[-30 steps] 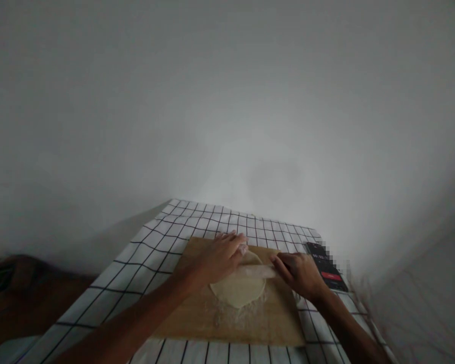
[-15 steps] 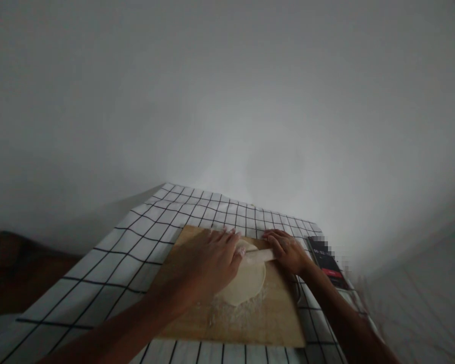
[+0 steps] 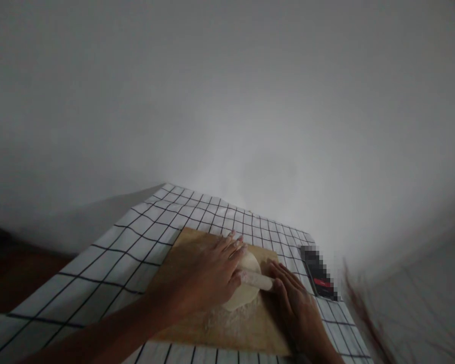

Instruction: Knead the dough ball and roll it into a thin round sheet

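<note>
A pale rolling pin (image 3: 260,280) lies across a thin, round sheet of dough (image 3: 242,296) on a wooden board (image 3: 227,333). My left hand (image 3: 222,268) rests over the pin's left end, its floury fingers pointing forward and covering part of the dough. At the other end, my right hand (image 3: 293,298) bears on the pin with fingers extended forward and the thumb beside it. Both ends of the pin are hidden under the hands. Loose flour (image 3: 227,318) is scattered on the board in front of the dough.
Under the board is a white cloth with black grid lines (image 3: 136,227). A dark phone-like screen (image 3: 318,273), partly pixelated, stands on the right. Behind the table rises a plain wall (image 3: 227,101); thin blurred reddish stems (image 3: 360,303) are at the right.
The rolling pin has moved toward me over the dough, its right end coming nearer. My right hand has come back with it; my left hand has shifted slightly. The view has tilted a little.
</note>
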The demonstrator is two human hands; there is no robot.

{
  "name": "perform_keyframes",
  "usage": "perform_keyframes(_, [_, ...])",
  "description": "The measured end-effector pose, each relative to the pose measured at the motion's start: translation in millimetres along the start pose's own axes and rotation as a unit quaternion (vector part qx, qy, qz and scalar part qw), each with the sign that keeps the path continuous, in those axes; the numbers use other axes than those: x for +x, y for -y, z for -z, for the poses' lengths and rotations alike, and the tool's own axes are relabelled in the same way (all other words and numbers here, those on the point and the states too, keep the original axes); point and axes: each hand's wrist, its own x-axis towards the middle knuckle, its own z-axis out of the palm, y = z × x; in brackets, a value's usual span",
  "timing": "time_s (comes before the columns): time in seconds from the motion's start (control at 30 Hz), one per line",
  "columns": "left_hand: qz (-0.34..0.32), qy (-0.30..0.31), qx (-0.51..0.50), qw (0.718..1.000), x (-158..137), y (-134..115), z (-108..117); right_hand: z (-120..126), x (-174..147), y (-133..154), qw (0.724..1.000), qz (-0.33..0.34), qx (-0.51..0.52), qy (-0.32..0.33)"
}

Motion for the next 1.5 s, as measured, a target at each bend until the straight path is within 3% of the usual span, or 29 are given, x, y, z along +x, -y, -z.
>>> perform_keyframes(0.13, [-0.008,-0.028,-0.012,0.999,1.1,3.5,-6.2,0.1,4.6,-5.3,1.000,0.002,-0.016,0.012])
perform_keyframes(0.37, [0.111,-0.090,0.000,0.990,11.6,13.7,-28.3,-14.8,93.0,-39.0,0.998,0.057,-0.022,0.033])
perform_keyframes(0.47, [0.125,-0.079,-0.011,0.989,11.2,14.8,-32.4,-16.5,99.8,-41.5,0.995,0.082,-0.015,0.049])
perform_keyframes(0.57, [0.109,-0.062,-0.015,0.992,10.1,14.2,-29.9,-10.7,75.8,-34.5,0.996,0.079,-0.015,0.038])
perform_keyframes(0.7, [0.058,-0.029,-0.007,0.998,9.3,9.4,-15.6,-6.1,21.0,-18.6,0.998,0.050,-0.025,-0.001])
perform_keyframes(0.87, [-0.010,0.019,-0.005,1.000,3.5,8.4,0.0,-30.9,-45.7,-11.3,0.992,0.057,-0.096,-0.065])
perform_keyframes(1.0, [-0.051,0.029,-0.011,0.998,-1.2,13.1,2.4,-39.3,-62.3,-6.3,0.986,0.051,-0.136,-0.083])
perform_keyframes(1.1, [-0.049,0.017,-0.007,0.999,-0.6,11.7,3.4,-23.7,-37.5,0.8,0.987,0.043,-0.143,-0.063])
perform_keyframes(1.23, [-0.011,0.014,-0.001,1.000,3.2,6.8,-0.4,-3.5,26.3,-0.9,0.990,0.006,-0.118,-0.071])
perform_keyframes(1.33, [0.024,0.005,0.002,1.000,6.0,9.6,-10.5,-1.6,72.3,-12.0,0.991,-0.016,-0.099,-0.083])
perform_keyframes(1.5, [0.094,-0.009,-0.006,0.995,9.7,21.8,-24.7,-8.2,117.9,-34.5,0.995,0.033,-0.081,-0.043])
